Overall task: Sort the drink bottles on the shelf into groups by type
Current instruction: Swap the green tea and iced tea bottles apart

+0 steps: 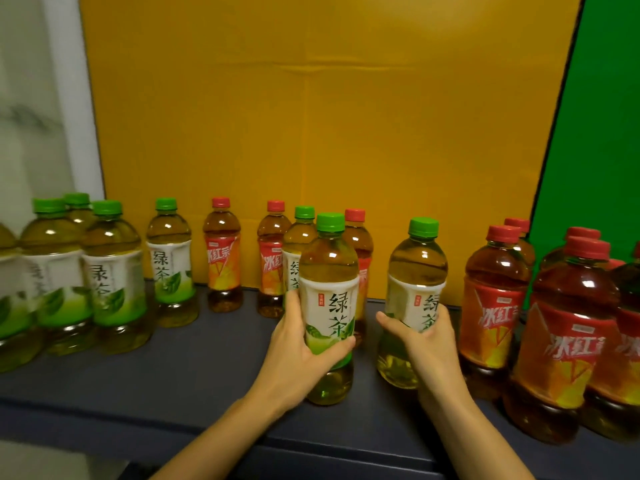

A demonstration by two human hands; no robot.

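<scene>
My left hand (301, 344) has its grip curled round a green-capped clear plastic green-tea bottle (329, 306). My right hand (427, 337) wraps a second green-tea bottle (415, 292). Both are mid-way along the dark grey shelf (173, 372), among red-capped iced-tea bottles (221, 258). I judge they belong with the green-capped group (104, 268) on the left.

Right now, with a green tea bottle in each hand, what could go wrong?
The left hand grips a green tea bottle right in front of a red-capped bottle; swinging it could topple that one. The right hand holds a second green tea bottle close beside the red tea group, so the forearm might bump them. The front red tea bottle stands near the shelf edge and could fall.
</scene>
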